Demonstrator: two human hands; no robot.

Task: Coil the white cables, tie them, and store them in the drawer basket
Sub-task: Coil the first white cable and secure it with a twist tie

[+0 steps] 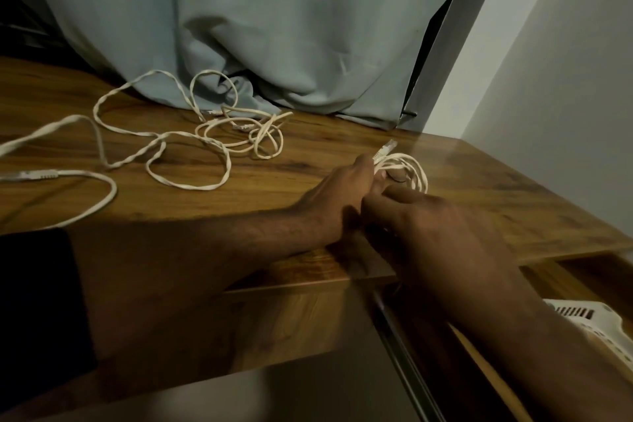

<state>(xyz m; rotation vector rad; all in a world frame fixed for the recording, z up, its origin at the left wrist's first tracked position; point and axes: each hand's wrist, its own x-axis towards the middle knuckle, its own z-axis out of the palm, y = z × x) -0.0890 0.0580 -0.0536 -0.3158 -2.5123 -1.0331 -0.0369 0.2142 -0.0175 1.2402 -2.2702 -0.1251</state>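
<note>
— Head view: I see my left hand (337, 190) gripping a small white cable coil (407, 169) on the tabletop (274, 195). No writing readable.
— Right hand (435, 226)?
— Touching the coil; grip unclear. Loose cables (191, 144) sprawl left of both hands; white basket (596, 322) sits below-right.
</note>
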